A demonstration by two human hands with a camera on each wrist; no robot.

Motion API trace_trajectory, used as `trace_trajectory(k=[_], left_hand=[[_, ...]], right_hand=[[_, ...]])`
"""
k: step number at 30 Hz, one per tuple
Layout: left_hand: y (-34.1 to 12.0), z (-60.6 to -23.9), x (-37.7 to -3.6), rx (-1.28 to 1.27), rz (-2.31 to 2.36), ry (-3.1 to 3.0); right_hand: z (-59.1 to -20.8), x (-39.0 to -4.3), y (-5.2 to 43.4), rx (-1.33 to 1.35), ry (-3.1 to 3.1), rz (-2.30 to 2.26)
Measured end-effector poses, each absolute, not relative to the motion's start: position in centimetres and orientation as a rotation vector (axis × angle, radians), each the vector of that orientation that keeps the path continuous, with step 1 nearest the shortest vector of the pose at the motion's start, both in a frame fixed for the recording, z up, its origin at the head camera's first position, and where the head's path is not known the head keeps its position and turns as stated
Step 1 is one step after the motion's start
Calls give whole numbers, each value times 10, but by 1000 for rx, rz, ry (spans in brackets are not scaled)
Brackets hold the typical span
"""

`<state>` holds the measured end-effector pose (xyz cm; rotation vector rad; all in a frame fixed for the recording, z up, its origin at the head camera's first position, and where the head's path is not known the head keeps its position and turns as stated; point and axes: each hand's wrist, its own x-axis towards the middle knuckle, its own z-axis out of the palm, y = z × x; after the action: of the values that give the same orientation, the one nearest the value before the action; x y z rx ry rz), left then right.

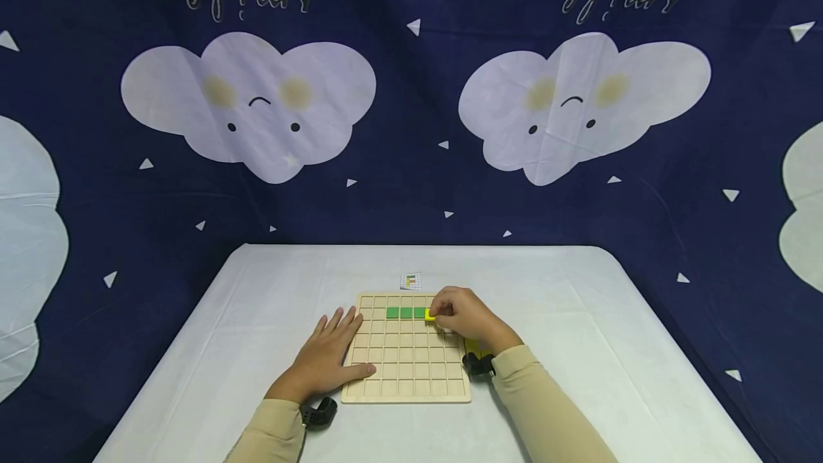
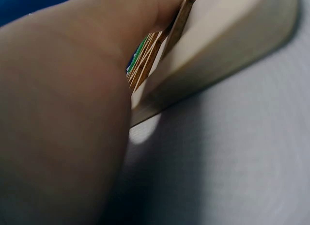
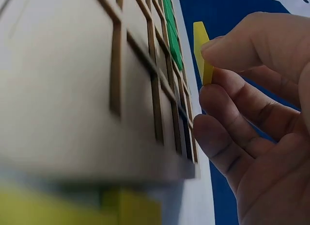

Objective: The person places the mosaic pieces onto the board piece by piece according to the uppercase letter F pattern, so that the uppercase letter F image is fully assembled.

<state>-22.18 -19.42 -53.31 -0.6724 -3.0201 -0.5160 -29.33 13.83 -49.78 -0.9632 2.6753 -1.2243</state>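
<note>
A wooden grid board [image 1: 406, 370] lies on the white table, with green tiles [image 1: 406, 313] filling three cells in its second row. My right hand [image 1: 460, 316] pinches a yellow tile [image 1: 429, 315] just right of the green row; in the right wrist view the yellow tile [image 3: 202, 49] is held between thumb and fingers a little off the board [image 3: 72, 89], near the green tiles [image 3: 171, 33]. My left hand [image 1: 331, 356] lies flat with straight fingers on the table and the board's left edge. The left wrist view shows my palm [image 2: 63, 118] against the board's side [image 2: 218, 55].
A small printed card [image 1: 411, 281] lies on the table [image 1: 579, 320] just beyond the board. More yellow pieces [image 1: 472, 345] sit by the board's right edge under my right wrist. A dark blue cloud-printed cloth [image 1: 411, 91] hangs behind the table.
</note>
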Motion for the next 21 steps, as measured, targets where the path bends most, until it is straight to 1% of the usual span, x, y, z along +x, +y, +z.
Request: trace_trajectory(k=[11,21], left_hand=[[-193,-531,-221,-669,-533,-3024],[-195,-534,-222,-676,-529,-3016]], right_hand=[[-498,-292,114,-1067,2654,-1189],[-499,-291,98,-1097,2666,-1169]])
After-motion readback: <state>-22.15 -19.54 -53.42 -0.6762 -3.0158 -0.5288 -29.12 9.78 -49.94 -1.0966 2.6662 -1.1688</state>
